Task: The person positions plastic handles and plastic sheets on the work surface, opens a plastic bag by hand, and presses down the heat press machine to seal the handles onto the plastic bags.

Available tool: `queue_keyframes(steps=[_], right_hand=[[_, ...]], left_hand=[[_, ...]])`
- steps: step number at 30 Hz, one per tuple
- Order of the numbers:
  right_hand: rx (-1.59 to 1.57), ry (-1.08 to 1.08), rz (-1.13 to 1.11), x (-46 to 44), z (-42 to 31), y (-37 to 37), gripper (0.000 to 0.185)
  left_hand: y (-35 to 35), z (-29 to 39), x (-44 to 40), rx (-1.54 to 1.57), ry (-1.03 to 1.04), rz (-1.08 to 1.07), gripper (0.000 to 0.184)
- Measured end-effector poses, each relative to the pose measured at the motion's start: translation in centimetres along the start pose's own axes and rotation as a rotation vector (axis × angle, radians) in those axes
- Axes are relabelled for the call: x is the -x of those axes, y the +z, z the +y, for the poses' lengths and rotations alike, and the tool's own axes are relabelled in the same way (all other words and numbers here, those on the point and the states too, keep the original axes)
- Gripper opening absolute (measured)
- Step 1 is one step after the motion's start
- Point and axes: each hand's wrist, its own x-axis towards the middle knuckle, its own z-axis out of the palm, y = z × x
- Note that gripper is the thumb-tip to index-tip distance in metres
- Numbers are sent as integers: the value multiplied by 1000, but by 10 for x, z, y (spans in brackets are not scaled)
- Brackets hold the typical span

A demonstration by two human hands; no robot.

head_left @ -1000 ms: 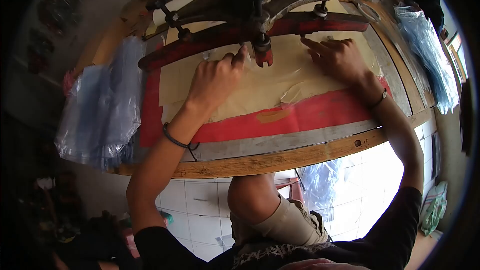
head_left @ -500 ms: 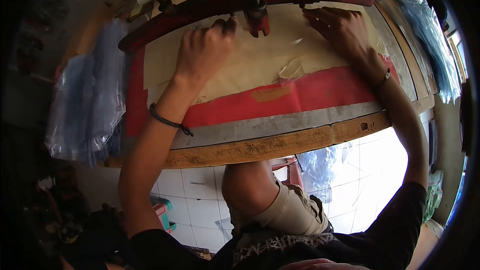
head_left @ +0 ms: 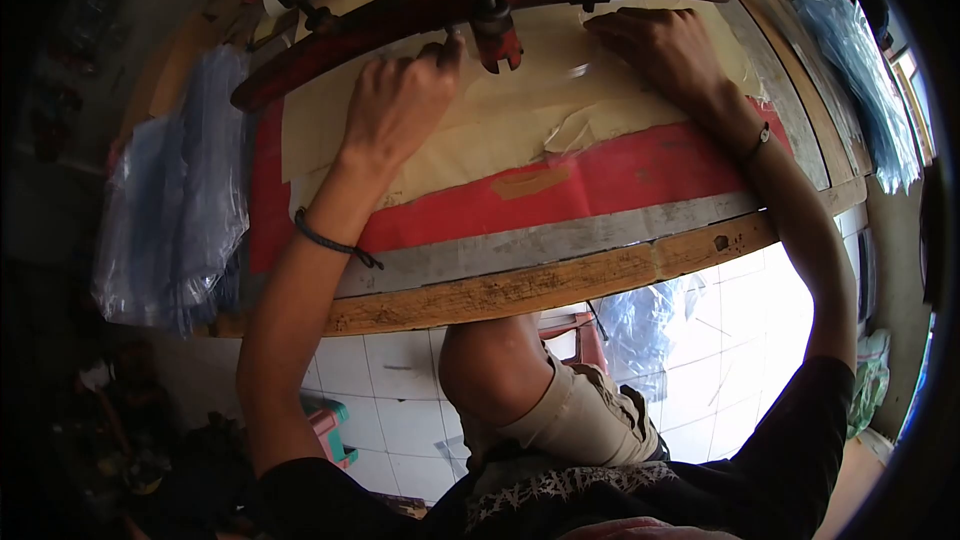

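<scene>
Under a red metal press bar (head_left: 360, 32) lies a tan sheet (head_left: 480, 140) on a red sheet (head_left: 620, 175). My left hand (head_left: 402, 100) is over the tan sheet's left part, fingers curled, index fingertip near the bar; whether it pinches anything is hidden. On the right, my right hand (head_left: 662, 45) rests at the sheet's far side close to the bar, its fingers extended. Between the hands a notched red fitting (head_left: 497, 40) hangs from the bar. A torn, lifted flap (head_left: 570, 132) shows near the tan sheet's front edge.
Stacked clear plastic pieces (head_left: 175, 210) lie at the table's left; more plastic (head_left: 860, 70) lies at the right. The wooden table edge (head_left: 520, 290) runs in front of my knee (head_left: 495, 370). A red and green stool (head_left: 332, 430) stands below.
The view has tilted and shifted, so the press bar appears higher in the picture. My hands keep nearly the same places beside the bar, with small finger movements.
</scene>
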Motion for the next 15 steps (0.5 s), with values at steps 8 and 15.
queue_keyframes(steps=[8,15], right_hand=[[-39,-11,48,1,4,5,22],[-43,-26,51,1,2,4,22]], left_hand=[[-2,1,-2,15,-11,-4,24],[0,2,-1,-4,-14,-57,28]])
